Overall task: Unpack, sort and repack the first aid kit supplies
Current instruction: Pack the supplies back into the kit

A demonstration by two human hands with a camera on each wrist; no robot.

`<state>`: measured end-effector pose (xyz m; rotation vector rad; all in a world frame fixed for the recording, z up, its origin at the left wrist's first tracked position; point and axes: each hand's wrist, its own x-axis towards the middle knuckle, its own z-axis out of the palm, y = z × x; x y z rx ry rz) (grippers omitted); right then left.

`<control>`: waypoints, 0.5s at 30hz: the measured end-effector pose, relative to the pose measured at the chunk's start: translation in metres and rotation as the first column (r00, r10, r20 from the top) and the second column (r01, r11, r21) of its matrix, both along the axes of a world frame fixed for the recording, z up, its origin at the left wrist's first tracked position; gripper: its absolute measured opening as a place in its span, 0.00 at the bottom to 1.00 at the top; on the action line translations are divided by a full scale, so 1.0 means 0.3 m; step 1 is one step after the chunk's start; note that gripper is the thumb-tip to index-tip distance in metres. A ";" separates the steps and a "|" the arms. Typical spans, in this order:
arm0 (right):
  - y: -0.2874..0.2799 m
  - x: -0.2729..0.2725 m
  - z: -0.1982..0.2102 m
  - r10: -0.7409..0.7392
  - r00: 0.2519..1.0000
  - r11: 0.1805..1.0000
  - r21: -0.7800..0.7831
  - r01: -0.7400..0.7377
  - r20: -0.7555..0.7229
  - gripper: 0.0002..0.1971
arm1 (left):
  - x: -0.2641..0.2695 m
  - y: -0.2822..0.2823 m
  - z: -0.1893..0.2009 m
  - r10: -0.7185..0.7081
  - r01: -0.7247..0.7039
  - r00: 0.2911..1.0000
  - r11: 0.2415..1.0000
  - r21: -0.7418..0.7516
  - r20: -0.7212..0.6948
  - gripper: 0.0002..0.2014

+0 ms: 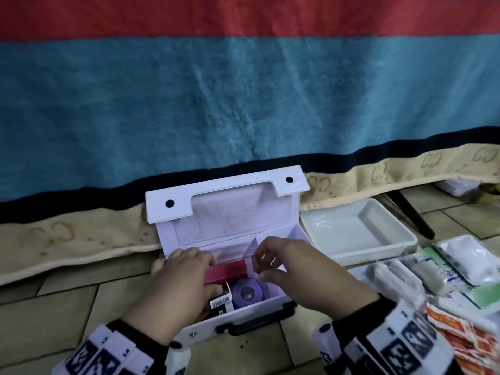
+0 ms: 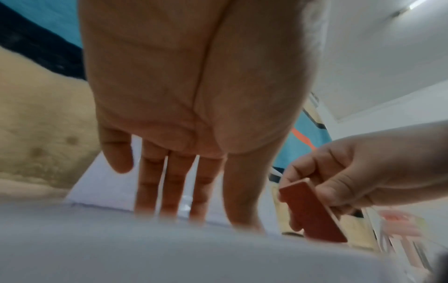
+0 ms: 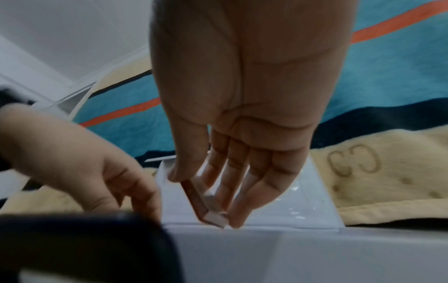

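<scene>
The white first aid box point(image 1: 244, 315) stands open on the floor, its lid point(image 1: 224, 196) tipped back against the blanket. Its left compartment holds a pink-red carton point(image 1: 230, 268), a purple tape roll point(image 1: 247, 289) and a barcoded carton point(image 1: 222, 303). My left hand point(image 1: 208, 266) reaches into that compartment with straight fingers point(image 2: 169, 181), over the pink-red carton; whether it touches is hidden. My right hand point(image 1: 262, 263) hovers over the middle divider and pinches a small flat red-brown box point(image 2: 312, 210) between thumb and fingers point(image 3: 242, 195). The head view hides that box behind the hand.
An empty white tray point(image 1: 351, 228) sits right of the box. Sealed packets and dressings point(image 1: 460, 266) lie piled at the far right, orange-and-white packets point(image 1: 460, 336) nearer me. A striped blanket point(image 1: 243, 104) hangs behind. A black leg point(image 1: 411, 215) stands past the tray.
</scene>
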<state>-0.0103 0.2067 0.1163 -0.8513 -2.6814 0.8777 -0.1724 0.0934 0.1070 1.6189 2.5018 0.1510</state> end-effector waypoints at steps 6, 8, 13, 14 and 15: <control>-0.015 -0.108 -0.071 0.024 0.955 0.923 0.360 -0.135 0.296 0.16 | -0.031 -0.019 -0.029 -0.039 0.042 0.999 0.993 -0.114 0.026 0.34; -0.017 -0.117 -0.093 0.026 0.946 0.915 0.373 -0.152 0.322 0.15 | -0.034 -0.018 -0.033 -0.041 0.042 0.999 0.992 -0.116 0.010 0.34; -0.024 -0.124 -0.111 0.030 0.964 0.962 0.253 -0.100 0.266 0.18 | -0.021 -0.015 -0.043 -0.066 0.057 0.996 0.989 -0.139 -0.065 0.33; -0.022 -0.125 -0.109 0.029 0.967 0.966 0.243 -0.093 0.254 0.18 | -0.019 -0.018 -0.042 -0.069 0.059 0.995 0.989 -0.136 -0.067 0.33; -0.023 -0.124 -0.106 0.026 0.970 0.966 0.244 -0.087 0.243 0.16 | -0.019 -0.021 -0.042 -0.067 0.059 0.996 0.989 -0.132 -0.060 0.33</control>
